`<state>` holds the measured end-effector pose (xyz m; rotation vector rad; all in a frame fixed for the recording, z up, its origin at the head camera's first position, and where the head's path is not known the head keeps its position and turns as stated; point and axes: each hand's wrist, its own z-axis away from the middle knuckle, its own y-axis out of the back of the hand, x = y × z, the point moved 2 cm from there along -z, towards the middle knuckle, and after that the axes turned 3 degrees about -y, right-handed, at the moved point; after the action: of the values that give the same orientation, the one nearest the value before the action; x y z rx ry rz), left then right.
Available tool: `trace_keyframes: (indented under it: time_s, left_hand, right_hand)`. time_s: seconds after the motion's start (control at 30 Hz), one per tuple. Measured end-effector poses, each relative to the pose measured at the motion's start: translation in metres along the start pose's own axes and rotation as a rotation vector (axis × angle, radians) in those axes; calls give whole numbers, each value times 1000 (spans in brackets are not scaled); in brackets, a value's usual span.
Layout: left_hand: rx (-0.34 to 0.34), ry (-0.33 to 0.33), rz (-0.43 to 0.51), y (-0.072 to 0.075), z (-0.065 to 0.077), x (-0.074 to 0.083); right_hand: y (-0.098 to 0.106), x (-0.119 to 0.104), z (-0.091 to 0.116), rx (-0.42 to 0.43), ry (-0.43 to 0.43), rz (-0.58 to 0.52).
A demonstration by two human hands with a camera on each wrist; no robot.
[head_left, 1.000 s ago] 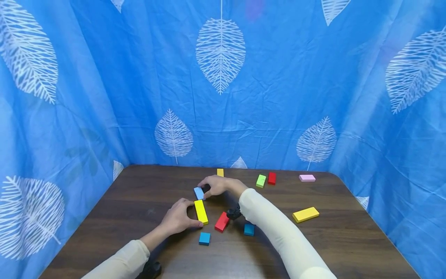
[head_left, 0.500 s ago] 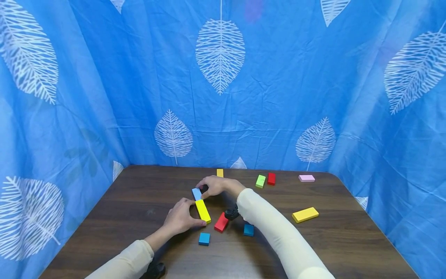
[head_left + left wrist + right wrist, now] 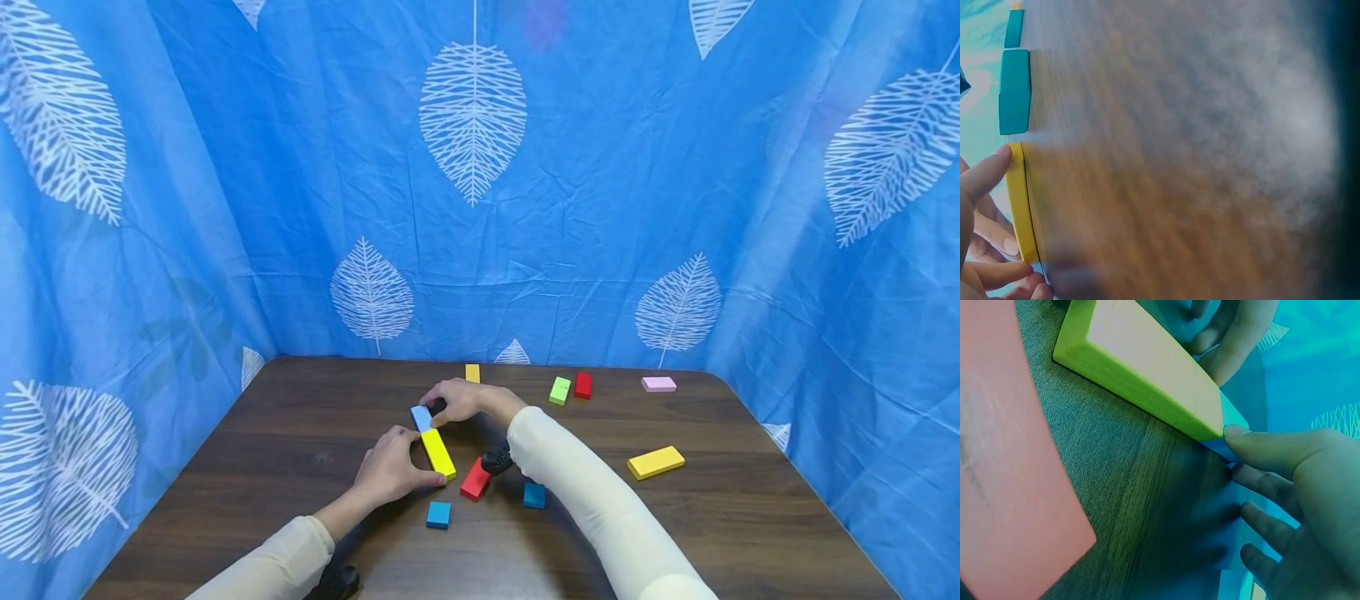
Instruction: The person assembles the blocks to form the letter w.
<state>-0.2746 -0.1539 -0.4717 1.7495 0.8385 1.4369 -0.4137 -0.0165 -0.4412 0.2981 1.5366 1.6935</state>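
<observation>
Head view: left hand (image 3: 392, 467), fingers wide, gripped yellow block (image 3: 438, 454) by its 2 ends; right hand (image 3: 461, 400), fingers narrower, pinched light-blue block (image 3: 421, 417); blocks touched end to end.

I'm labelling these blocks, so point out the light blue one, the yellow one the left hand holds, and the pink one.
Light blue block (image 3: 422, 418), head view: its top face.
Held yellow block (image 3: 438, 453), head view: its top face.
Pink block (image 3: 658, 383), head view: its top face.
</observation>
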Motion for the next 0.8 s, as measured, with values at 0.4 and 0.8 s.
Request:
trace_keyframes:
  time_s: [0.4,0.8]
  left_hand:
    - [-40,6,42,9,-3,0]
    - [-66,-110,103,22,-30,-11]
  right_hand:
    - [1,0,-1,-11,-2,-1]
    - [23,12,29,98,12,-132]
